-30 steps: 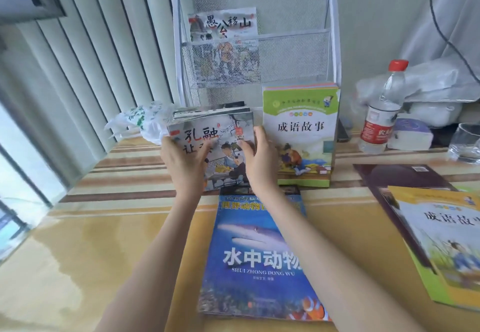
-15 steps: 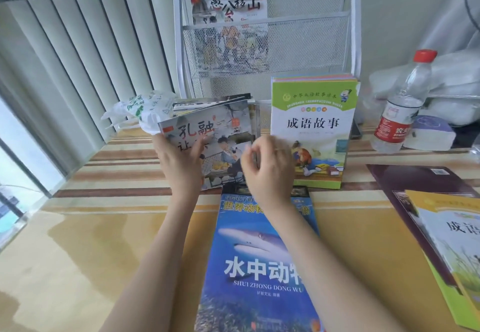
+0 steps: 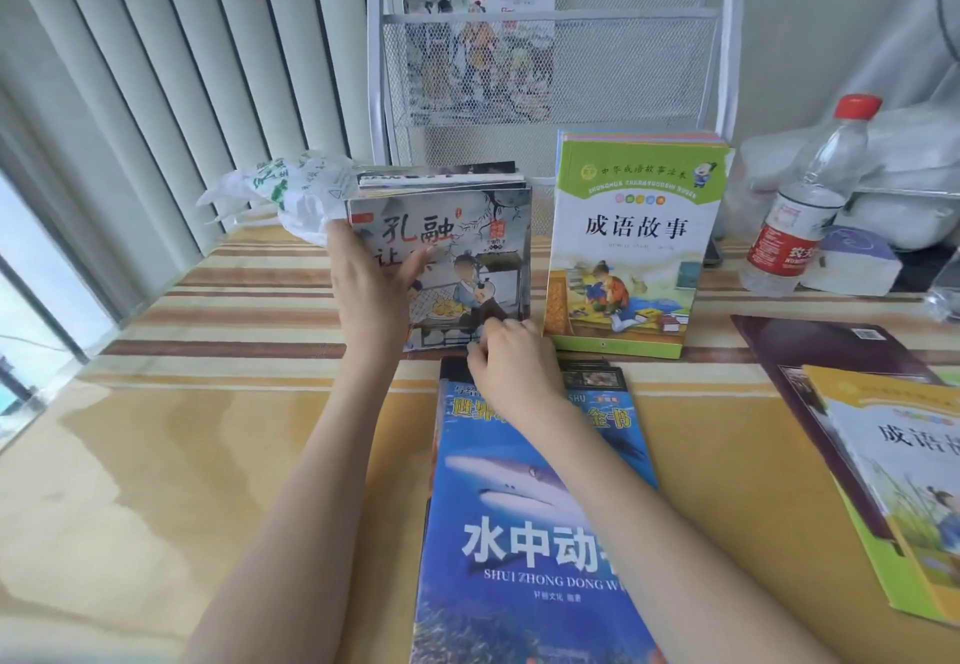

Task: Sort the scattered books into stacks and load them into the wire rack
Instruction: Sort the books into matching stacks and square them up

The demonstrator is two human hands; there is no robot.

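Bright daylight from the left, glossy table [image 3: 156, 455] glare, wide-angle edge bending.

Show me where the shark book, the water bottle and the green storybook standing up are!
shark book [image 3: 524, 476]: head view, on the shark picture.
water bottle [image 3: 789, 248]: head view, on its red label.
green storybook [image 3: 636, 227]: head view, on its cover title.
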